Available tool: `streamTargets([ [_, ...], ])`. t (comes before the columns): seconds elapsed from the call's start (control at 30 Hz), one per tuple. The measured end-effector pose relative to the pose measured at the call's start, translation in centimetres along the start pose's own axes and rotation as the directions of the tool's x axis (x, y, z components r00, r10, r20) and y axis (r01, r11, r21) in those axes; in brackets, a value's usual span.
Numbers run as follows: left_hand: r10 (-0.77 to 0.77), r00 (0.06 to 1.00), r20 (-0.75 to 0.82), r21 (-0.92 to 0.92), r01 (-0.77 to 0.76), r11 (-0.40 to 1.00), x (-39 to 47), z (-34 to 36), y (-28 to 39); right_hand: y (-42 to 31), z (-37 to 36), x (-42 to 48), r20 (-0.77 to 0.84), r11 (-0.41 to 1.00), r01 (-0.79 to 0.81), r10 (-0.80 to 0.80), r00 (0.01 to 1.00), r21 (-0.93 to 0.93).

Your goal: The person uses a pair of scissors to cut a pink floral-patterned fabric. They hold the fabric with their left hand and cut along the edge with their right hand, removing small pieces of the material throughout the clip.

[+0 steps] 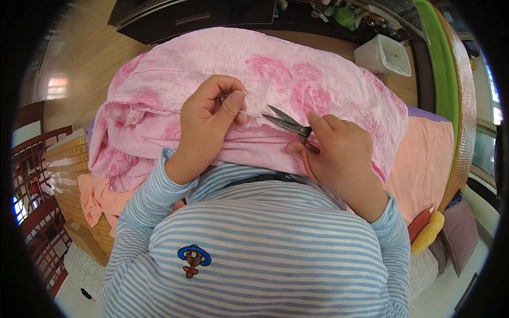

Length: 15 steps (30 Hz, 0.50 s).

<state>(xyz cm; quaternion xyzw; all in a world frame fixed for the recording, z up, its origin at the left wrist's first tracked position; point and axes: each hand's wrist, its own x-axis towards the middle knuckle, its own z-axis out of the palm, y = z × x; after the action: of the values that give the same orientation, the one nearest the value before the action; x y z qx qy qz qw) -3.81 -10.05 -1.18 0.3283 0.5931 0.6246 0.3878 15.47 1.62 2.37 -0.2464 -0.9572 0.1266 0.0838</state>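
Note:
A pink cloth with rose print lies across my lap and spreads out in front of me. My left hand is raised over its middle, thumb and fingers pinched on a small bunch of threads or thin fabric; what exactly it is, I cannot tell. My right hand holds a pair of scissors by the orange-red handles. The scissors' dark blades stand a little apart and point left toward my left hand, without touching it. Pale frayed threads show on the cloth between the blade tips and my left fingers.
Peach fabric lies on the woven mat at the right, with more at the left. A white plastic bin stands on the floor at the upper right. A dark cabinet is at the top. A cardboard box sits at the lower left.

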Motion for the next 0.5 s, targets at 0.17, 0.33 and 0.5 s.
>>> streamTargets([
  [0.17,0.038,0.999,-0.017,0.065,-0.037,0.997,0.1,0.1,0.4,-0.2,-1.0,0.7,-0.002,0.998,0.059,-0.059,0.998,0.031],
  [0.33,0.053,0.999,0.006,0.076,-0.053,0.996,0.4,-0.1,0.7,-0.6,-0.8,1.2,-0.033,0.993,0.11,-0.109,0.994,0.049],
  [0.5,0.054,0.997,0.051,0.115,-0.059,0.992,0.5,-0.5,1.1,-0.7,-1.0,1.3,-0.022,0.987,0.148,-0.147,0.989,0.058],
])
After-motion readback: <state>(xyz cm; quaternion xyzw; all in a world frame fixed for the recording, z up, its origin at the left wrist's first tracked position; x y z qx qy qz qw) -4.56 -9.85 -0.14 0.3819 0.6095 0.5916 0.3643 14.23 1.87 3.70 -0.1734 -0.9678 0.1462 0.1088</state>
